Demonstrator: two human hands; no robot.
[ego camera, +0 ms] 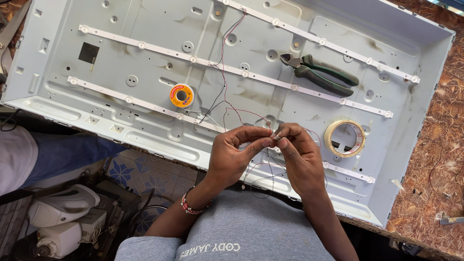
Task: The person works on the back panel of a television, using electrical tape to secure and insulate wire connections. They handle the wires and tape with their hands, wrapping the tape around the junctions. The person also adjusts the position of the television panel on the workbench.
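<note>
Low in the frame, just right of centre, I see my left hand (232,157) and right hand (297,157) meeting, fingers (258,144) pinched on thin red and black wires (223,82) that trail toward the top. Beyond lies the pale metal panel (145,140) with its light strips (232,69); tape roll (332,131) right, solder spool (181,95) centre, green-handled pliers (321,73) upper right.
</note>
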